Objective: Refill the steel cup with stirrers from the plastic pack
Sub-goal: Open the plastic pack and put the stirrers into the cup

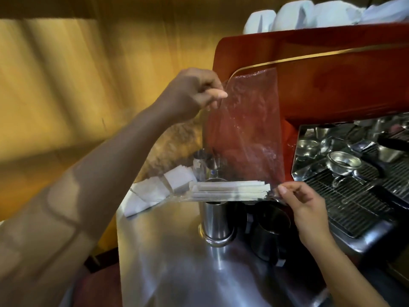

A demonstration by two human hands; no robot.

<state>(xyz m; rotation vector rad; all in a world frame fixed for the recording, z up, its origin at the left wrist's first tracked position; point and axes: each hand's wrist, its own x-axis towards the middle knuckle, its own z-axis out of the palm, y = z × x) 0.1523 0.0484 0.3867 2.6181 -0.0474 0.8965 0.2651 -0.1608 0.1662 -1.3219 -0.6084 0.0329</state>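
Observation:
A clear plastic pack (245,129) hangs in the air above the counter. My left hand (194,91) pinches its top left corner. My right hand (303,204) pinches its bottom right corner. A bundle of pale wooden stirrers (228,190) lies crosswise along the pack's bottom edge. Directly below the stirrers stands the tall steel cup (215,220) on the steel counter (159,251); the pack hides its rim and I cannot see inside it.
A dark steel jug (269,233) stands right of the cup. A red espresso machine (321,69) with a drip grate (354,196) fills the right side, white cups (292,14) on top. White napkins (155,191) and a small steel pitcher (202,162) sit behind the cup.

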